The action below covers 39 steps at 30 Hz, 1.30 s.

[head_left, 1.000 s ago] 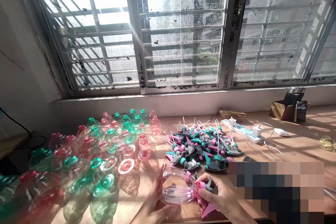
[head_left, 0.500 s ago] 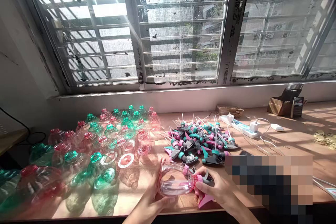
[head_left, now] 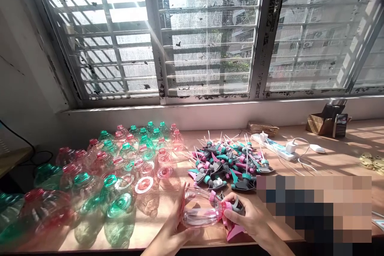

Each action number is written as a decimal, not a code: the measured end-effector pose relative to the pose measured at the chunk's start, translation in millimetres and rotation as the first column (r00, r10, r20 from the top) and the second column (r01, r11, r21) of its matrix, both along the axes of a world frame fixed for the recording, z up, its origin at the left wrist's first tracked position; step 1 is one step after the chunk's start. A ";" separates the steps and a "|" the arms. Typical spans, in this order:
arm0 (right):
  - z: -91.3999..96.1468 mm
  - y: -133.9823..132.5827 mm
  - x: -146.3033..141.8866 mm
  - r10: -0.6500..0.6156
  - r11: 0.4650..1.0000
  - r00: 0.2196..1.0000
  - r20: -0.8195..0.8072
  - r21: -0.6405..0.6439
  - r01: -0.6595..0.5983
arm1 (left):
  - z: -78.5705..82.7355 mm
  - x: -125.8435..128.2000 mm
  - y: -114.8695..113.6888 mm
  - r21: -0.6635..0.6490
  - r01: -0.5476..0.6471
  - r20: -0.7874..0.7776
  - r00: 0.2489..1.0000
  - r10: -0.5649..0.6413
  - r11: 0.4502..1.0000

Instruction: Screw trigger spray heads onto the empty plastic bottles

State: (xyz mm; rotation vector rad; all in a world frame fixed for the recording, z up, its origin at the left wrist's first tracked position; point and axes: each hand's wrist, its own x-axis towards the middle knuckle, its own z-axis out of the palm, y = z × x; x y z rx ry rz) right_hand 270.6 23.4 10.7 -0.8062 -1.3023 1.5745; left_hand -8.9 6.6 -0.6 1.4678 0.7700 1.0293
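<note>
Low over the table's front edge, a clear pink spray bottle lies on its side between my hands. My left hand wraps around its base end. At the neck, my right hand grips the pink collar of a trigger sprayer head, which sits on the bottle's mouth; its pink trigger part points down toward me. Just beyond my hands lies a heap of trigger sprayer heads in grey, pink and teal, with thin white tubes sticking up. Left of my hands stand several open pink and green bottles.
A white power strip with plugs and cables lies behind the heap to the right. Farther back are a cardboard box and a phone-like device. A barred window rises behind the table. The lower right is pixelated.
The view has shifted slightly. Both hands keep their hold on the bottle and sprayer head, with hardly any visible movement.
</note>
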 end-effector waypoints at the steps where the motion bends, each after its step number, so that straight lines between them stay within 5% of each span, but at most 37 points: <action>1: -0.1 -0.1 0.1 -0.004 1.000 1.000 0.002 0.001 0.004 | -0.4 0.5 0.2 0.002 -0.003 0.000 1.000 0.003 1.000; 21: 2.2 -1.2 1.3 -0.001 1.000 1.000 0.019 -0.004 0.001 | 1.3 0.4 -1.6 -0.022 -0.010 -0.014 1.000 0.009 1.000; 29: 3.9 -0.8 0.2 -0.017 1.000 1.000 0.010 -0.004 0.017 | 15.3 4.7 -3.5 -0.013 0.028 0.013 1.000 -0.027 1.000; 39: 2.3 -0.1 0.0 -0.023 1.000 1.000 0.008 -0.001 0.023 | -10.0 -1.2 2.8 0.013 -0.011 0.047 0.999 0.010 1.000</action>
